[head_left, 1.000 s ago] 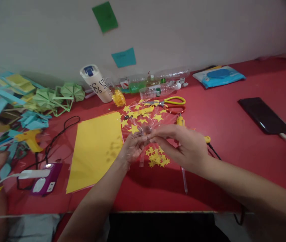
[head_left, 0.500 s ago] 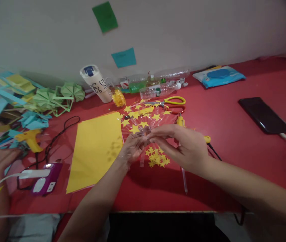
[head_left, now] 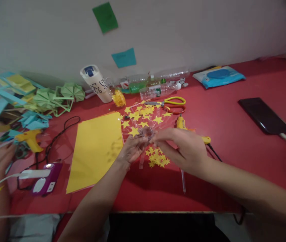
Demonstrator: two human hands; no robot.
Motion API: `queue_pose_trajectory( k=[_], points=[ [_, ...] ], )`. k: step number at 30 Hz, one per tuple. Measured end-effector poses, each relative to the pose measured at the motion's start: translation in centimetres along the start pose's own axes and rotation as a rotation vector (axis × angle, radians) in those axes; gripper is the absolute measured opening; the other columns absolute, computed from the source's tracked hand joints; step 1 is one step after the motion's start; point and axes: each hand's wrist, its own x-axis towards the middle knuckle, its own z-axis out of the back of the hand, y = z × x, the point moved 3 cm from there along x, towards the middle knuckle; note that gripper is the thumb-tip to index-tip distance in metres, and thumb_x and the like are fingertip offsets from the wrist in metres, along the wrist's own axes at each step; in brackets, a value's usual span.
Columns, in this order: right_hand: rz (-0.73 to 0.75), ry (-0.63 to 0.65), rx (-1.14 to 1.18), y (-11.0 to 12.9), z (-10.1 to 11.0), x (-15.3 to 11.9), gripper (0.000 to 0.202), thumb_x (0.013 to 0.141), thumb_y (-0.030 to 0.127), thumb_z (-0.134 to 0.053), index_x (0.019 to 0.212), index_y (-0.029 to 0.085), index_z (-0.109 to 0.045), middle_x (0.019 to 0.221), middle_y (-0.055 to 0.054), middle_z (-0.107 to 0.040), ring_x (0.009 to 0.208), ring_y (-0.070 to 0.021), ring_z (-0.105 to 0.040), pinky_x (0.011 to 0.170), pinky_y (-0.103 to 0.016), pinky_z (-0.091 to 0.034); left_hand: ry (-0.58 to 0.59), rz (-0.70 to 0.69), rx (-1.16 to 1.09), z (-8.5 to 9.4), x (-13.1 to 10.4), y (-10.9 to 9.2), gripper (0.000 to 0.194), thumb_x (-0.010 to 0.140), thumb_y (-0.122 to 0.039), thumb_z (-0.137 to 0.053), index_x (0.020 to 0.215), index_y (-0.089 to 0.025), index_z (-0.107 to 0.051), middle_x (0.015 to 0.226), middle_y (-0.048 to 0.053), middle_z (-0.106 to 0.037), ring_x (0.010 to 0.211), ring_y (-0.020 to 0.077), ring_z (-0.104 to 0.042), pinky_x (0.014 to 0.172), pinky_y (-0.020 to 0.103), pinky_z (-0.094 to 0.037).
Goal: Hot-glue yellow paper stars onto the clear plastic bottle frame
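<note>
Head view. Clear plastic piece (head_left: 148, 131) in the left hand (head_left: 134, 148), just above the red table (head_left: 208, 114) and between both hands. Left fingers curled on its narrow end, gripping it. Right hand (head_left: 185, 148) close beside that end, thumb and forefinger drawn nearly together; cannot tell whether they pinch anything.

Narrow end shows as a ring at the fingertips, seemingly tipped up toward the wearer. Cut strips fan from it, mostly beyond the hands toward the wall; long axis hard to read behind the fingers. Yellow stars (head_left: 134, 131) lie among the strips past the left fingertips. A pile of smaller stars (head_left: 157, 157) sits between the hands, on the wearer's side.

Containers, all beyond the hands. Tumbler (head_left: 99, 84), blue lid on, leftward past the left hand; contents hidden. Against it, a clear vessel (head_left: 118, 97) with yellow-orange bits inside, too blurred to name. Farther out, bottles on their sides: one green-tinted (head_left: 137, 87), one white-capped (head_left: 162, 90) with its cap pointing right; contents unclear. Wipes pack (head_left: 218, 76) lies flat, beyond and right of the right hand.

Glue gun (head_left: 181, 123) just past the right hand, nozzle pointing wallward.
</note>
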Motion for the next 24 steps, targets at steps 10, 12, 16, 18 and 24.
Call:
queue_pose_trajectory(
  k=[10,12,16,18,24],
  points=[
    [0.018,-0.03,0.069,0.2,0.0,0.1,0.021,0.091,0.01,-0.052,0.107,0.022,-0.058,0.105,-0.004,-0.076,0.083,-0.0107,-0.073,0.06,-0.019,-0.056,0.015,-0.051,-0.006,0.7,0.1,-0.6,0.018,0.057,-0.01,-0.076,0.071,-0.016,-0.068,0.063,-0.001,-0.069,0.069,0.0161,-0.071,0.078,0.026,-0.058],
    [0.079,-0.035,0.037,0.4,0.7,0.2,0.021,0.089,0.008,-0.052,0.104,0.022,-0.059,0.106,-0.006,-0.075,0.089,-0.0131,-0.073,0.063,-0.022,-0.058,0.011,-0.075,-0.025,1.0,0.2,-0.8,0.022,0.057,-0.009,-0.076,0.077,-0.017,-0.068,0.066,-0.001,-0.07,0.068,0.0155,-0.071,0.079,0.026,-0.059],
    [0.131,-0.083,-0.118,1.1,2.9,0.8,0.023,0.086,0.006,-0.056,0.096,0.025,-0.062,0.101,-0.006,-0.073,0.091,-0.0174,-0.07,0.074,-0.032,-0.057,-0.016,-0.092,-0.035,1.5,0.4,-1.2,0.032,0.056,-0.005,-0.076,0.085,-0.017,-0.069,0.083,0.002,-0.076,0.072,0.015,-0.073,0.076,0.023,-0.059],
    [0.154,-0.126,-0.187,1.4,3.8,1.1,0.022,0.085,0.006,-0.059,0.093,0.026,-0.063,0.091,-0.004,-0.072,0.083,-0.0164,-0.068,0.069,-0.032,-0.052,-0.027,-0.1,-0.033,1.6,0.4,-1.3,0.031,0.057,-0.005,-0.076,0.085,-0.016,-0.069,0.087,0.003,-0.076,0.076,0.0158,-0.073,0.075,0.022,-0.059],
    [0.173,-0.038,-0.359,0.9,1.5,0.9,0.007,0.087,0.018,-0.062,0.092,0.022,-0.066,0.075,-0.001,-0.063,0.072,-0.0156,-0.052,0.065,-0.033,-0.036,-0.002,-0.145,-0.046,1.6,0.3,-1.2,0.031,0.057,-0.004,-0.073,0.085,-0.016,-0.068,0.079,0.002,-0.074,0.063,0.0111,-0.067,0.067,0.02,-0.056]
  ],
)
